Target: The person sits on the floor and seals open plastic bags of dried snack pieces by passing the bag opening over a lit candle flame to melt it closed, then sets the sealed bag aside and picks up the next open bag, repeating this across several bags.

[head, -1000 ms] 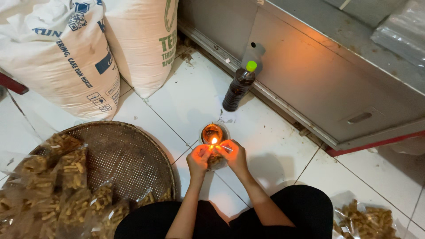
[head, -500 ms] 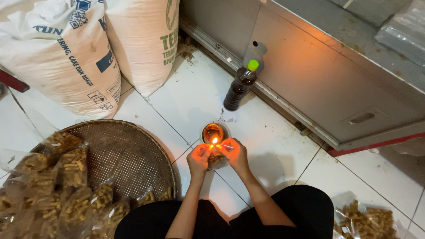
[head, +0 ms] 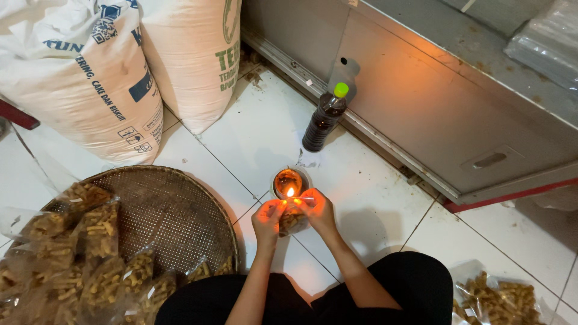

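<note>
My left hand (head: pixel 268 218) and my right hand (head: pixel 318 210) together pinch a small clear plastic bag of golden snack sticks (head: pixel 292 221). Both hold the bag's top edge at a small flame (head: pixel 290 192) burning in a little round metal cup lamp (head: pixel 289 180) on the white tiled floor. The flame lights my fingers orange. The bag hangs between my hands, mostly hidden by them.
A dark bottle with a green cap (head: pixel 324 117) stands behind the lamp by a metal cabinet (head: pixel 457 120). Two big white sacks (head: pixel 90 72) lean at the back left. A round woven tray (head: pixel 174 210) with several snack bags lies left; another snack bag (head: pixel 500 298) lies right.
My hands stay at the flame with the bag; they have only shifted very slightly. Nothing else has moved.
</note>
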`<move>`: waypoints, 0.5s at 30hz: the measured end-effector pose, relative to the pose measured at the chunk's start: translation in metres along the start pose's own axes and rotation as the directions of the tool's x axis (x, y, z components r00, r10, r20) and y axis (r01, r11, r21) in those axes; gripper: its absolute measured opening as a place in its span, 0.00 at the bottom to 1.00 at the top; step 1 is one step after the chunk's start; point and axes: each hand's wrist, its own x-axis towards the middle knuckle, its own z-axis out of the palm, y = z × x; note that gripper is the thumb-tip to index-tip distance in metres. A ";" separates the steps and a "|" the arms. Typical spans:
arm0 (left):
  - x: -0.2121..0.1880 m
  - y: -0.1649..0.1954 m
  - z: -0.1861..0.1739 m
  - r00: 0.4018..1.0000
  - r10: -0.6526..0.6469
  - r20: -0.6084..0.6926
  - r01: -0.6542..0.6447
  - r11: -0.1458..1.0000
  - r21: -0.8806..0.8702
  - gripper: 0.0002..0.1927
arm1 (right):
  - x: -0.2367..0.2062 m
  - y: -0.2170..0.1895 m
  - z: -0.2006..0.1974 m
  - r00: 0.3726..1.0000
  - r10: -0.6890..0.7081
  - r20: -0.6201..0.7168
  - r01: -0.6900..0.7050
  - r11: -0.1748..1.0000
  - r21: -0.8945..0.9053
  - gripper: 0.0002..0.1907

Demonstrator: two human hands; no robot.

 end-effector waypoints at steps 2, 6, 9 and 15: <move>0.000 0.001 0.000 1.000 -0.010 -0.003 0.010 1.000 -0.002 0.08 | -0.001 -0.001 0.000 1.000 0.019 0.010 -0.019 1.000 0.012 0.11; -0.002 0.002 0.001 0.999 -0.037 -0.032 0.037 0.999 0.012 0.08 | -0.001 -0.002 -0.002 1.000 0.000 0.022 0.000 1.000 0.010 0.11; -0.002 0.002 0.000 0.999 -0.037 -0.037 0.037 0.999 0.003 0.08 | -0.002 -0.001 -0.003 0.999 -0.005 0.033 0.005 1.000 -0.004 0.09; 0.000 0.001 0.001 0.998 -0.039 -0.040 0.038 0.999 -0.037 0.07 | -0.001 0.000 -0.003 0.998 0.052 0.020 -0.050 0.998 -0.049 0.10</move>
